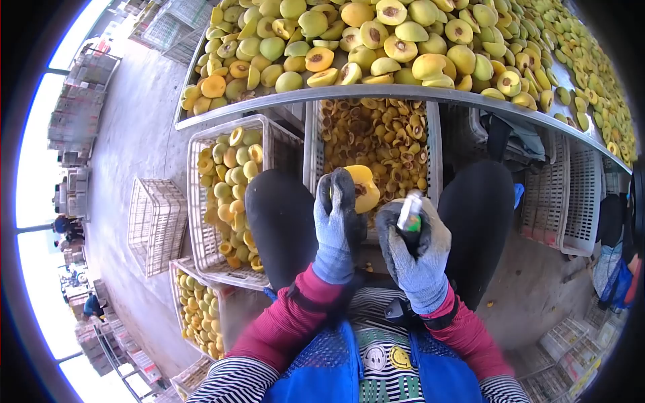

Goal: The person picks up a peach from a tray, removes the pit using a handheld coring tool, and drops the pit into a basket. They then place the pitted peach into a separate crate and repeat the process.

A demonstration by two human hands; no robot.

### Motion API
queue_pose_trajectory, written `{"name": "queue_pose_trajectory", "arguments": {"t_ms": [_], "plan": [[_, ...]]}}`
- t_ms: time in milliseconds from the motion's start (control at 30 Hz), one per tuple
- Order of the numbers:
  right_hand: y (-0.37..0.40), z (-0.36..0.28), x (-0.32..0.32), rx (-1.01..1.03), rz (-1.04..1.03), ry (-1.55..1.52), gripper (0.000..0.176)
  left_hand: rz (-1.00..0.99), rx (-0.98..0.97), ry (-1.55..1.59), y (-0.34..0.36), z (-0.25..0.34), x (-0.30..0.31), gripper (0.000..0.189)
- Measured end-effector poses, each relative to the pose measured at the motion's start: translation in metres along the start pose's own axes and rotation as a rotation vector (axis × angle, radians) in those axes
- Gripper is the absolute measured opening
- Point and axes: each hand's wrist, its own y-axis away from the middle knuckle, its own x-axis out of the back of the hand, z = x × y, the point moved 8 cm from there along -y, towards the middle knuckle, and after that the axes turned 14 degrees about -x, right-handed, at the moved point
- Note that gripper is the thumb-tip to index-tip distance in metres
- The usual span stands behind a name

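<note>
My left hand [335, 225], in a grey glove, holds a yellow peach half [363, 187] with its pit hollow facing me, above my lap. Just to the right of it, my right hand [418, 255], also gloved, grips a small tool with a green handle [409, 216] whose pale tip points up toward the fruit. Both hands hover between my knees over a white crate of pitted peach halves [373, 138].
A metal table edge [376, 93] runs across the top, piled with halved peaches [376, 40]. Left of my knee stands a white crate of whole peaches [228, 181]; another crate [195, 305] sits below it. An empty crate [156, 225] lies on the concrete floor. More empty crates [571, 195] stand right.
</note>
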Motion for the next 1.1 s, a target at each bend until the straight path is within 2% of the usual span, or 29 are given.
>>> {"name": "queue_pose_trajectory", "arguments": {"t_ms": [67,100,133,167,233,267,300,367,433,533,633,700,733,767,800,833,867,900,933,967,1033,1067,1100], "plan": [[-0.003,0.003,-0.011,-0.045,-0.086,0.193,0.019,0.048,0.039,0.062,0.006,-0.007,-0.004,0.051],[-0.002,0.007,-0.019,-0.053,-0.135,0.3,0.019,0.144,0.004,0.083,0.01,-0.006,0.0,0.049],[-0.001,0.006,-0.021,-0.052,-0.134,0.294,0.02,0.24,-0.029,0.106,0.014,-0.003,0.004,0.046],[0.0,0.005,-0.023,-0.049,-0.134,0.289,0.022,0.244,-0.029,0.111,0.012,0.001,-0.001,0.046],[0.001,0.01,-0.024,-0.027,-0.113,0.282,0.023,0.558,0.594,0.981,0.035,-0.03,-0.03,0.038],[0.001,0.011,-0.023,-0.002,-0.091,0.269,0.024,0.48,0.551,0.981,0.014,-0.02,-0.013,0.03],[0.001,0.011,-0.025,0.002,-0.091,0.271,0.024,0.484,0.549,0.982,0.01,-0.017,-0.009,0.03],[0.004,0.011,-0.023,0.019,-0.05,0.238,0.026,0.632,0.542,1.133,0.007,-0.011,-0.006,0.026],[0.005,0.014,-0.024,0.017,-0.052,0.216,0.027,0.676,0.513,1.101,0.004,-0.008,-0.002,0.027],[0.005,0.021,-0.027,0.007,-0.1,0.16,0.029,0.62,0.565,1.005,0.011,-0.014,-0.002,0.026],[0.006,0.018,-0.026,0.011,-0.142,0.093,0.032,0.557,0.503,1.037,0.011,-0.022,-0.008,0.022],[0.007,0.021,-0.022,0.019,-0.141,0.06,0.033,0.405,0.319,0.878,-0.005,-0.014,0.0,0.02],[0.005,0.045,-0.027,-0.198,-0.277,-0.024,0.033,0.324,0.395,0.864,-0.008,-0.015,-0.001,0.02],[0.005,0.058,-0.036,-0.413,-0.412,-0.108,0.034,0.325,0.393,0.864,-0.01,-0.02,0.0,0.02],[0.019,0.061,-0.042,-0.81,-0.56,-0.4,0.04,0.215,0.278,0.784,-0.015,-0.02,-0.001,0.019],[0.021,0.064,-0.042,-0.81,-0.56,-0.403,0.04,0.103,0.163,0.702,-0.021,-0.02,-0.004,0.019],[0.032,0.067,-0.052,-0.933,-0.682,-0.705,0.043,0.084,0.003,0.66,-0.028,-0.018,-0.002,0.017],[0.042,0.066,-0.061,-1.048,-0.8,-1.013,0.047,0.018,-0.038,0.634,-0.031,-0.017,-0.004,0.017],[0.047,0.059,-0.068,-1.112,-0.952,-1.238,0.05,-0.045,0.001,0.72,-0.03,-0.019,-0.011,0.017],[0.048,0.063,-0.071,-1.112,-0.955,-1.238,0.05,-0.108,0.036,0.805,-0.028,-0.021,-0.018,0.018],[0.054,0.048,-0.076,-1.208,-1.086,-1.696,0.051,-0.091,0.459,1.208,-0.003,-0.027,-0.045,0.023],[0.052,0.047,-0.077,-1.209,-1.09,-1.698,0.051,0.122,0.778,1.449,0.026,-0.038,-0.063,0.032],[0.043,0.04,-0.075,-1.097,-1.13,-1.725,0.051,0.162,1.028,1.659,0.052,-0.042,-0.087,0.041]]}}
